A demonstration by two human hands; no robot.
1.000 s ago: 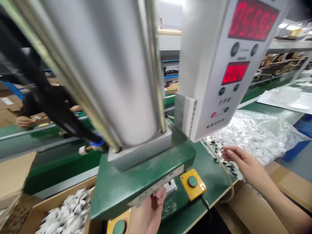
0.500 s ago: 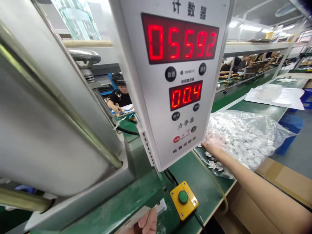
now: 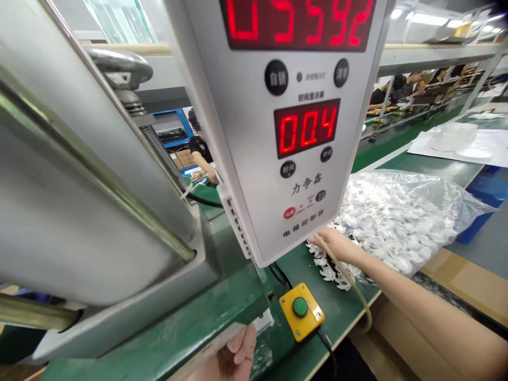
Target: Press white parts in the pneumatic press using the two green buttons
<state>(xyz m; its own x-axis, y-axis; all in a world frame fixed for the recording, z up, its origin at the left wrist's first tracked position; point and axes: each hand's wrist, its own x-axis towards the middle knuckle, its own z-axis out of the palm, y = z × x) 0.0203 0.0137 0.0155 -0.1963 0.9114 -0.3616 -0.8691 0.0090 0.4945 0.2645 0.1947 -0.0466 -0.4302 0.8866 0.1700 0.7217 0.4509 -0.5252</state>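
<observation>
Since half a second ago the view has dropped a little, so the top counter display is cut off at the upper edge, and the right hand (image 3: 337,242) has drawn back from inside the clear bag (image 3: 400,217) to the loose white parts (image 3: 327,267) spilled at its mouth, right of centre. Its fingers are hidden behind the control box (image 3: 278,137) and a beige hose (image 3: 349,280), so I cannot tell whether they are spread or pinching a part. The left hand (image 3: 234,360), bottom centre, sits under the green press frame (image 3: 198,328), fingers curled together on what looks like a small white piece; the grip is unclear.

How far along: the bag looks well filled, so plenty of parts seem left to handle.

Writing: red digits at the top read roughly 05592, cropped; the lower display reads 00.4. Below it stands 力争鑫, and under that a row of smaller characters too fine to read. A yellow box with a green button (image 3: 300,308) sits on the green counter (image 3: 317,286), lower centre.
</observation>
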